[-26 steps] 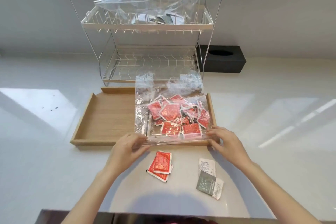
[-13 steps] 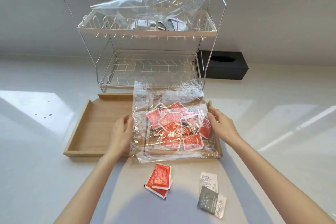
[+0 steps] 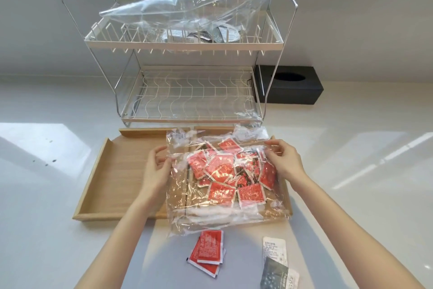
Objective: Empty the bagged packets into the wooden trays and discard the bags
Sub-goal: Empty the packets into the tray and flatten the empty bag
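Note:
A clear plastic bag (image 3: 187, 209) holding several red packets (image 3: 225, 171) lies over the right half of a wooden tray (image 3: 112, 183) on the white counter. My left hand (image 3: 155, 164) pinches the bag's left edge near its far end. My right hand (image 3: 284, 159) pinches the right edge at the same height. The tray's left compartment holds nothing. Two red packets (image 3: 207, 251) and two grey-white packets (image 3: 275, 263) lie loose on the counter in front of the tray.
A two-tier wire dish rack (image 3: 187, 91) stands behind the tray. On its upper shelf lies another clear bag (image 3: 194, 5) with grey packets (image 3: 210, 35). A black box (image 3: 290, 87) with an oval opening sits to the rack's right.
Both hands have slid from the bag's near corners up along its sides to the far end. The bag stays on the tray.

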A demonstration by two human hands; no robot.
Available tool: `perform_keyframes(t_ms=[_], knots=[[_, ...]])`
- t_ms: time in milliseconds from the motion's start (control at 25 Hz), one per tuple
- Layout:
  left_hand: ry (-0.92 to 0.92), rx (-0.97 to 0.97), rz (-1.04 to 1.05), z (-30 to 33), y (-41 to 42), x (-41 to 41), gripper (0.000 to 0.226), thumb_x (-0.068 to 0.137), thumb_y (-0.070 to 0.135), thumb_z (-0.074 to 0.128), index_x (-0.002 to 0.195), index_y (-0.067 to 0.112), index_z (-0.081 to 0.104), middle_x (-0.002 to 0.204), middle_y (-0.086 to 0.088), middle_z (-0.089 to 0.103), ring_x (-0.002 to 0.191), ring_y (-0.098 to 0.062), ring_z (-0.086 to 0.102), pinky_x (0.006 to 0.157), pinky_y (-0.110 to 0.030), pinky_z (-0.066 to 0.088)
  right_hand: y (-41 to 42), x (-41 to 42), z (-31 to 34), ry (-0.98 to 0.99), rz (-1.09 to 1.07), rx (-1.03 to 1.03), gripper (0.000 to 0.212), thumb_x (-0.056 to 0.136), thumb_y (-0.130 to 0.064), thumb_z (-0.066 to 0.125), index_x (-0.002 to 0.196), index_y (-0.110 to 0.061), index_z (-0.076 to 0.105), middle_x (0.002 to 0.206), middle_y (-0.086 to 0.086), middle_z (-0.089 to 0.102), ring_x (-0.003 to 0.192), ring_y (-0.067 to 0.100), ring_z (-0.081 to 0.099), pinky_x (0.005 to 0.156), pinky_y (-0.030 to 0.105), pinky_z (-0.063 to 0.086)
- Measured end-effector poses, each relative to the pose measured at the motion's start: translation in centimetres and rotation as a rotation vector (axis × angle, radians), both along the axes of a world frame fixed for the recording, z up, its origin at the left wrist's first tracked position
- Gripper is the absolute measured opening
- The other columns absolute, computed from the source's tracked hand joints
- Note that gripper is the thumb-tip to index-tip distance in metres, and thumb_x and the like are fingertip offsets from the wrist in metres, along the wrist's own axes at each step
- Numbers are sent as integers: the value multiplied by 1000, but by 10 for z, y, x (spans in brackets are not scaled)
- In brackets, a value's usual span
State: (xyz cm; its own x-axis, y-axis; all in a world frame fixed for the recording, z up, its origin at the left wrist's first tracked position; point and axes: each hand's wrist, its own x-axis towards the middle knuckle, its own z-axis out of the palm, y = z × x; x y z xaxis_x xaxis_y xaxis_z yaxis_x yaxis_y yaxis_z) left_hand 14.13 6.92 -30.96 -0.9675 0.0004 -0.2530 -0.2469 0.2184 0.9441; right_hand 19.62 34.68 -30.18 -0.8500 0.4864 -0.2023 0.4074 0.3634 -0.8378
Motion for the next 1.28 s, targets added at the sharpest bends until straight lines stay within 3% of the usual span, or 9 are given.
perform_keyframes(t_ms=[80,120,280,400,520,800,1040,1160,1280], knots=[[45,39,9,4,-3,4,36,90,3,46,120,22,39,87,-4,56,66,-12,57,48,-8,48,1,5,2,41,-31,-136,22,85,-12,59,106,-16,61,99,7,62,86,20,60,75,34,52],[69,41,6,6,-4,6,36,90,2,45,119,21,39,85,-4,57,67,-12,58,50,-7,48,2,8,4,62,-31,-172,23,84,-10,59,106,-13,62,99,7,63,86,21,59,74,34,52],[167,-54,-128,15,-11,10,29,88,-4,43,109,13,51,92,-5,58,80,-12,58,64,-13,51,2,19,18,141,11,-190,26,83,-1,56,104,-14,63,89,3,63,75,12,57,60,16,49],[220,-133,-219,23,-19,17,34,84,-6,48,113,11,53,96,-2,58,91,-16,54,76,-15,46,5,27,31,204,38,-217,30,81,0,60,107,-14,63,96,1,65,85,10,60,65,10,49],[289,-207,-219,32,-23,23,34,83,-4,54,116,4,54,93,-3,58,84,-13,52,71,0,41,7,34,42,221,82,-130,30,81,-2,62,110,-11,63,99,7,66,90,16,60,79,23,47],[448,-320,-108,58,-20,33,21,83,2,58,103,5,63,93,-2,63,65,17,53,63,1,39,8,41,59,263,139,147,27,85,-6,56,110,-11,64,90,2,66,85,16,62,83,28,47],[574,-417,-88,72,-18,34,7,85,7,57,87,4,63,99,-8,56,85,-6,52,71,-5,39,11,45,69,322,116,350,14,89,-16,54,91,-9,66,94,2,52,81,15,55,74,14,37],[610,-372,-97,75,-17,33,7,87,10,54,84,13,59,107,2,58,100,-10,52,87,-18,39,12,47,75,378,119,338,11,91,-16,51,89,-14,62,97,-4,57,86,13,57,76,7,37],[598,-267,-84,83,-15,32,24,89,15,52,76,36,50,85,19,60,82,8,56,73,3,36,10,47,83,419,135,268,10,92,-16,48,86,-19,55,80,-17,63,80,0,60,75,10,44]])
